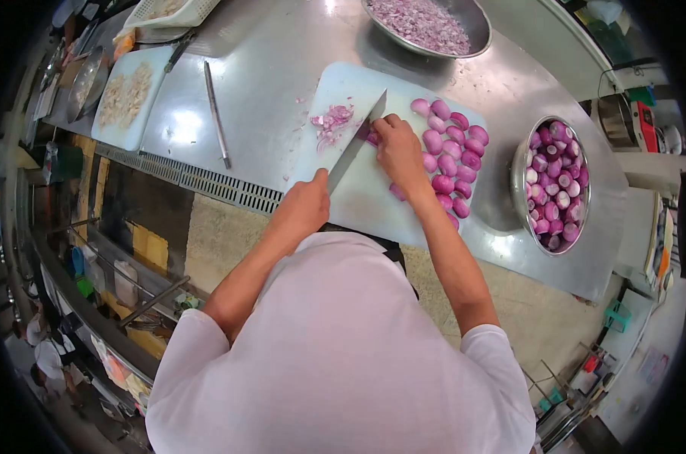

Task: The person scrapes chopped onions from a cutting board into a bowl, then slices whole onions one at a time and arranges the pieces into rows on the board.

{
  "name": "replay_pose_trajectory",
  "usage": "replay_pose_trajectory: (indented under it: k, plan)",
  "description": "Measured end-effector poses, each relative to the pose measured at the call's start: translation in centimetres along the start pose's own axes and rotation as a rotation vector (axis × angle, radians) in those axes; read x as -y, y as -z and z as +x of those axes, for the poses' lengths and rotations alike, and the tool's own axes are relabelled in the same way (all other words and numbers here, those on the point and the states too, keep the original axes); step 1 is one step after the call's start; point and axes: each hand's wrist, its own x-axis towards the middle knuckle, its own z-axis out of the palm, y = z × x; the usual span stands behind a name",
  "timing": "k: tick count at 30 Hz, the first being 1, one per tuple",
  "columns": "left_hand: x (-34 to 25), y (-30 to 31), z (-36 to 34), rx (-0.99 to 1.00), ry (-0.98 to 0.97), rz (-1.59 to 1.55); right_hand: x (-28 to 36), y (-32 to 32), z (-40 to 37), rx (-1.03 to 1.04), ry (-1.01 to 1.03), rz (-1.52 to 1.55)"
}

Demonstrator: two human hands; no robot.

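My left hand [305,204] is closed around the handle of a kitchen knife [350,157], whose long blade points up and away across the white cutting board [350,208]. Against the blade's right side, my right hand [400,151] grips a red onion [372,138] with bent fingertips; most of it is hidden. Left of the blade lies a small heap of chopped onion [332,122]. To the right of my right hand, several peeled halved onions [449,148] sit in rows on the board. One more piece [397,191] rests beside my right wrist.
A metal bowl of whole peeled onions [556,185] stands right of the board. Behind it is a large bowl of chopped onion [426,23]. A metal rod [216,113] lies left on the steel table [260,68]. Farther left is a second board [142,91] with pale pieces.
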Motion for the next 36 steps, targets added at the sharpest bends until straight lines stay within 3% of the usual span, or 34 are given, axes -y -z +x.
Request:
replay_pose_trajectory:
  k: [4, 12, 15, 21, 36]
  plan:
    - [1.2, -1.4, -0.1, -0.091, -0.067, -0.069, 0.0, -0.2, -0.2, -0.054, 0.015, 0.021]
    - [0.5, -1.4, 0.4, 0.02, -0.026, 0.027, 0.1, -0.9, -1.0, -0.155, -0.007, 0.088]
    - [-0.4, 0.0, -0.5, -0.028, -0.076, 0.057, -0.4, -0.5, -1.1, -0.103, -0.02, 0.017]
    - [-0.2, -0.1, 0.0, 0.027, -0.02, 0.131, -0.2, -0.8, -1.3, -0.199, -0.013, 0.076]
    - [-0.1, 0.2, -0.7, 0.011, -0.115, 0.123, -0.4, -1.0, -2.2, -0.258, -0.055, 0.133]
